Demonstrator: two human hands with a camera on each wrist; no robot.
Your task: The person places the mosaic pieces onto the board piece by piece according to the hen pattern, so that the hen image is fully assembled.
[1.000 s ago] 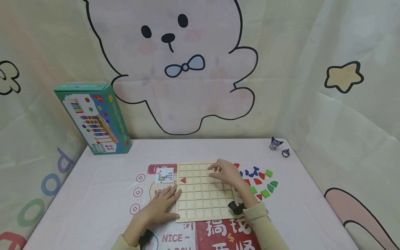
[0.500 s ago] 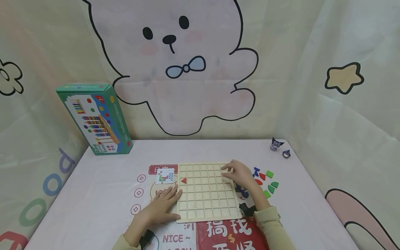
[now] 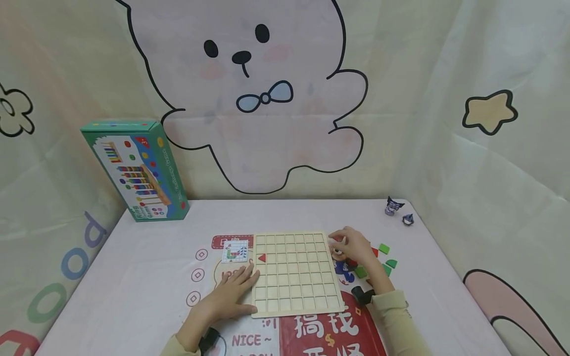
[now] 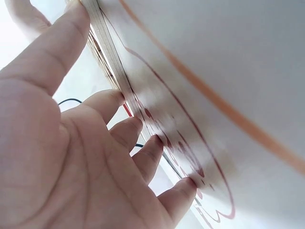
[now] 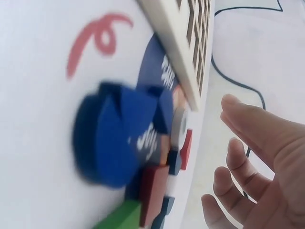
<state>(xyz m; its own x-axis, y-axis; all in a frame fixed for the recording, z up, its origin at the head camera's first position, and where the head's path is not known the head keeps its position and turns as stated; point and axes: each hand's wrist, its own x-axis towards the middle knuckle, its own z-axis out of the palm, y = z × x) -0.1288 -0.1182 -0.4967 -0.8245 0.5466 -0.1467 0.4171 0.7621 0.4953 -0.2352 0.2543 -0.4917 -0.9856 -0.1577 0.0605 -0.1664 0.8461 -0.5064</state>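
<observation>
A pale wooden grid board [image 3: 291, 279] lies flat on the table, with a red triangle piece [image 3: 262, 257] in a cell near its left side. My left hand [image 3: 229, 294] rests spread against the board's left edge; the left wrist view shows its fingertips [image 4: 183, 188] down on the printed surface. Over the loose pieces beside the board's upper right corner hovers my right hand [image 3: 356, 247]. Its fingers are loosely bent and nothing shows between them in the right wrist view. Below that hand lie a blue piece [image 5: 114, 143], a red block [image 5: 154, 193] and a green block [image 5: 119, 217].
A small pattern card [image 3: 235, 250] lies left of the board. More green pieces [image 3: 384, 248] are scattered to the right. A green box [image 3: 138, 170] stands at the back left, and two small figurines [image 3: 393, 206] sit at the back right corner.
My right hand has moved rightward from above the board to above the loose pieces, partly covering them. My left hand stays at the board's left edge.
</observation>
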